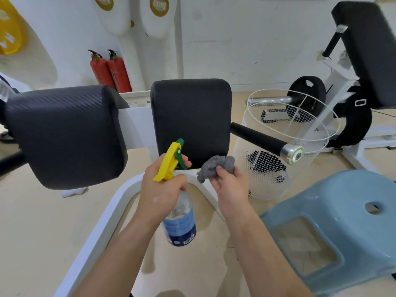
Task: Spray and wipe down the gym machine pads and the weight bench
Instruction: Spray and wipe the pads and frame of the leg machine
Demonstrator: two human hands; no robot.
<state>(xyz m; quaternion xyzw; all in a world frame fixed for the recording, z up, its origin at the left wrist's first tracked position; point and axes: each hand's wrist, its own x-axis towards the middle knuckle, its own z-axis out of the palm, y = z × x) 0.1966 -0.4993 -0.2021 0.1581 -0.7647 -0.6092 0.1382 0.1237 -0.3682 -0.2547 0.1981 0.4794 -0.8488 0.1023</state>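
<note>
Left hand [161,189] curled round the neck of the seemingly light clear plastic spray bottle [181,225]; right hand [229,186] bunched the soft crumpled grey cloth [216,166] in its fingers

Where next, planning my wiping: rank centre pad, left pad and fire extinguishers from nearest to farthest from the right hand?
1. Centre pad, just ahead of the right hand.
2. Left pad, off left.
3. Fire extinguishers, by the back wall.
</note>
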